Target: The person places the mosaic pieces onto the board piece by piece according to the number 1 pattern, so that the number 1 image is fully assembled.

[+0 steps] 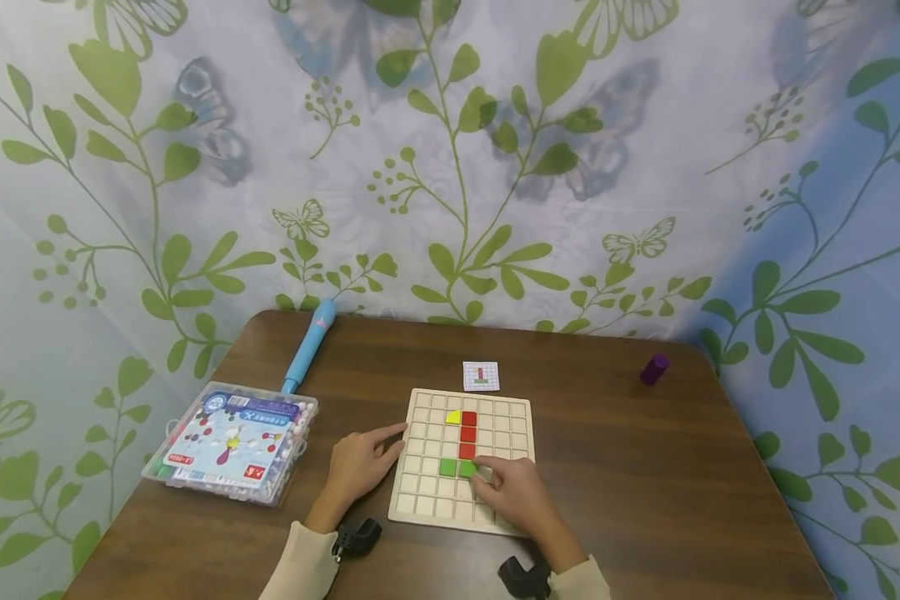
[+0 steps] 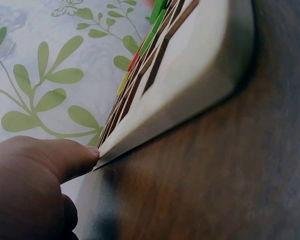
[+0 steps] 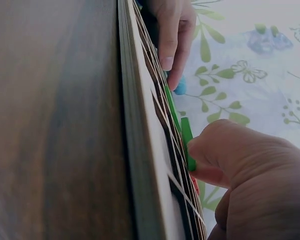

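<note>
a: we see the left hand [image 1: 357,467] at the left edge of the grid board [image 1: 427,492], fingers fairly straight, one fingertip touching the rim. it looks like bracing, so the board stays put on the counter [image 1: 645,467].

b: and the right hand [image 1: 512,492] lies over the board's lower right, fingertips pinching a green block [image 3: 188,142] that stands tilted in its square, not yet flat. the two hands are apart, one on each side.

a: what sits in the board?

b: we count a yellow piece [image 1: 453,417], three red blocks [image 1: 468,434] in a column below and beside it, and another green block [image 1: 447,467] just left of the pinched one. the other squares we can see are bare.

a: the small card [image 1: 481,377] just behind the board shows a matching figure, likely a pattern.

b: to the left, a clear plastic box [image 1: 232,442] is closed; its contents are too small to tell. a blue pen [image 1: 309,345] lies behind it, a purple cap [image 1: 654,369] far right.
</note>
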{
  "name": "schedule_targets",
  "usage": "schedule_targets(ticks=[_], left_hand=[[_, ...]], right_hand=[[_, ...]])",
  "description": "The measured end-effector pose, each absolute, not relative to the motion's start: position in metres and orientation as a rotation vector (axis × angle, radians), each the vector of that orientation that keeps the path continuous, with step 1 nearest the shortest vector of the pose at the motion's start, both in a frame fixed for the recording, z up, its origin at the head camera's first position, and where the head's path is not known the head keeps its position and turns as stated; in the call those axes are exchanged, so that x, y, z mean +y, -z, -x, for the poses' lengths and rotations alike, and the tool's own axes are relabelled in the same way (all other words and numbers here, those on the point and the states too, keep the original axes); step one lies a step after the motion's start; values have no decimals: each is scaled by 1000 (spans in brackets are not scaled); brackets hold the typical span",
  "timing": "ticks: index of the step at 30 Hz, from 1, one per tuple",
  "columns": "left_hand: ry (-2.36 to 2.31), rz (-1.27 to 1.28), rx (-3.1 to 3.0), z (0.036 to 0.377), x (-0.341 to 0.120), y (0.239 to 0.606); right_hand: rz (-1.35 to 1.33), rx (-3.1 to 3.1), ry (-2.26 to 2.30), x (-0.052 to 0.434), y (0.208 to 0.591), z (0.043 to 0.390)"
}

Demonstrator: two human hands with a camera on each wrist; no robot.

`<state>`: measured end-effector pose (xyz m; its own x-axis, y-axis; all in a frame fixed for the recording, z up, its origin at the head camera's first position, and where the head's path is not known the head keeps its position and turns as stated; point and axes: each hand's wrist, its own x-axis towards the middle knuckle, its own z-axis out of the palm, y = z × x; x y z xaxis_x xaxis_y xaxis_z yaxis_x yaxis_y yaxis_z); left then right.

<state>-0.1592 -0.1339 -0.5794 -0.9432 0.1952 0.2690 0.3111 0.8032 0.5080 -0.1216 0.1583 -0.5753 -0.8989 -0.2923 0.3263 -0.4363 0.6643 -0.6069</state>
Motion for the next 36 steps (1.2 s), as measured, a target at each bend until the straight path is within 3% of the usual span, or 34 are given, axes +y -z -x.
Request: schedule_targets(ticks=[36], left_hand=[[850, 395, -2755, 158, -132, 580]], right_hand=[[-585, -2623, -1003, 159, 581, 120]])
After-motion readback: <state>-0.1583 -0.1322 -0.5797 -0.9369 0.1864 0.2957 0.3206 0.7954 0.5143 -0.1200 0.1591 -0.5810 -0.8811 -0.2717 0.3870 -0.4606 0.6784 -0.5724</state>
